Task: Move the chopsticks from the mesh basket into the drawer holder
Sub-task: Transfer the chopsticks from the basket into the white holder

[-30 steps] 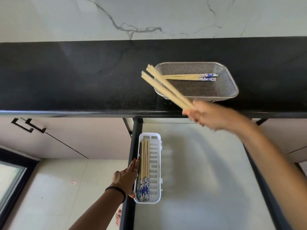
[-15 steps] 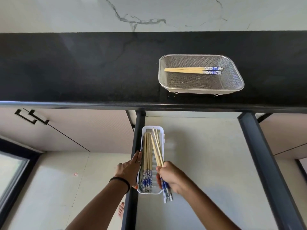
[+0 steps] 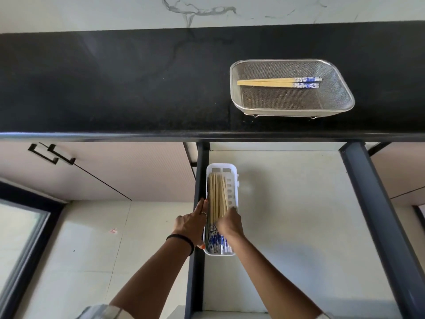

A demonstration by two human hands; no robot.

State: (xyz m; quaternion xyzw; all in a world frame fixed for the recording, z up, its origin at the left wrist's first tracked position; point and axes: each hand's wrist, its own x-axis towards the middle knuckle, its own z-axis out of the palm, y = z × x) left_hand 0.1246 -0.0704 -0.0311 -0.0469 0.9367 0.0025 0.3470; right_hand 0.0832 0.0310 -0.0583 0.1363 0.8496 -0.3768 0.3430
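Down below the black tabletop (image 3: 115,88), both forearms reach forward into an open drawer (image 3: 299,226). A pale marble wall runs behind the tabletop, with cabinet fronts and light floor tiles to the left. The left hand (image 3: 192,223), fingers straight and together, lies flat against the left wall of the white holder (image 3: 232,168) and grips nothing. The right hand (image 3: 230,223) is curled over the chopsticks (image 3: 216,196) lying in the holder, its fingers closed on them, blue patterned ends toward the person. Two more chopsticks (image 3: 278,82) rest side by side in the mesh basket (image 3: 340,88) on the tabletop.
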